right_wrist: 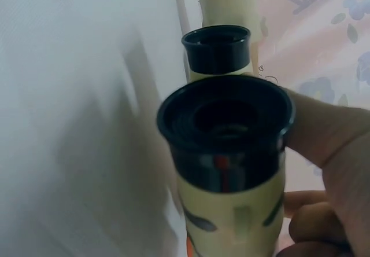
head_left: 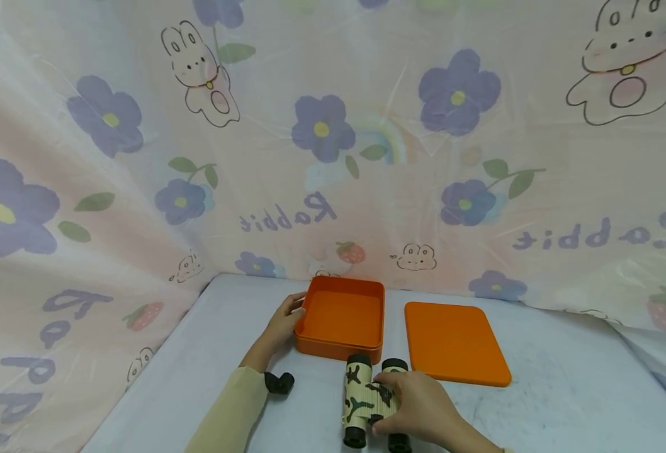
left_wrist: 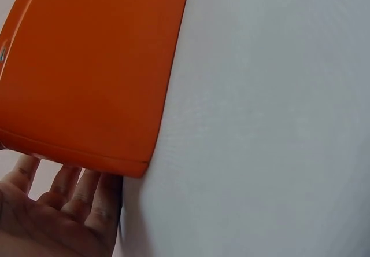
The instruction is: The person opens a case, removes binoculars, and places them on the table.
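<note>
A pair of camouflage-patterned binoculars (head_left: 357, 393) with black ends is in my right hand (head_left: 420, 409). Thumb and fingers grip the right barrel and the middle of it. Up close in the right wrist view, two black eyecups (right_wrist: 225, 129) show, with the hand at the right. My left hand (head_left: 283, 322) touches the left side of a square orange box (head_left: 338, 348), which has no lid on and nothing visible inside. In the left wrist view, fairly straight fingers (left_wrist: 87, 193) lie against the orange wall.
The orange lid (head_left: 454, 343) lies flat on the white table (head_left: 310, 402), right of the box. A small black object (head_left: 279, 382) shows at the left wrist. A curtain (head_left: 367, 207) printed with flowers and rabbits hangs behind the table and along its left side.
</note>
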Demonstrator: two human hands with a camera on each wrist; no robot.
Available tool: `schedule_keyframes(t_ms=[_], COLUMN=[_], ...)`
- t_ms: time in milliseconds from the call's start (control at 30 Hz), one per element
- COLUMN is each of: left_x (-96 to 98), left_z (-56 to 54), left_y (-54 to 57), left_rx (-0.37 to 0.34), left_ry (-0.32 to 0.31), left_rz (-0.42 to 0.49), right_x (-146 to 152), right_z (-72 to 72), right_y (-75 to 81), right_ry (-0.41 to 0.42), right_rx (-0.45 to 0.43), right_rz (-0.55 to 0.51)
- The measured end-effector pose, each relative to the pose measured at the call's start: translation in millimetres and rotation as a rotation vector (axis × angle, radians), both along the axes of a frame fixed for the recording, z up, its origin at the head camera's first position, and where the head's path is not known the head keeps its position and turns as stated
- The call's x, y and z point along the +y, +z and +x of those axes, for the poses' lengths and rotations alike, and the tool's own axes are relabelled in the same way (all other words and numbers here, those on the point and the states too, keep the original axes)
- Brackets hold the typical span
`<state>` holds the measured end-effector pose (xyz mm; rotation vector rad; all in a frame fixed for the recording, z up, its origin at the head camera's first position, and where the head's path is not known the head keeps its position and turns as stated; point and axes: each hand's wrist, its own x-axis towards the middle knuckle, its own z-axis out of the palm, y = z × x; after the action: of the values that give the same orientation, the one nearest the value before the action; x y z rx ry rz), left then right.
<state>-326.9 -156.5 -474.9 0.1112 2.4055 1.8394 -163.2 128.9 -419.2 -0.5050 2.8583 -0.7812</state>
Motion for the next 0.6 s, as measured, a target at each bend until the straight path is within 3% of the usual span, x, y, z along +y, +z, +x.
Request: schedule_keyframes(t_ms=[600], left_x=[0.4], left_z=[3.9], left_y=[4.6], left_rx=[0.009], left_ry=[-0.004], left_rz=[-0.010], right_x=[-1.7], right_z=[-7.0], right_y=[-7.2], right_ry=[-0.019], right_rx=[-0.020], right_rz=[0.057])
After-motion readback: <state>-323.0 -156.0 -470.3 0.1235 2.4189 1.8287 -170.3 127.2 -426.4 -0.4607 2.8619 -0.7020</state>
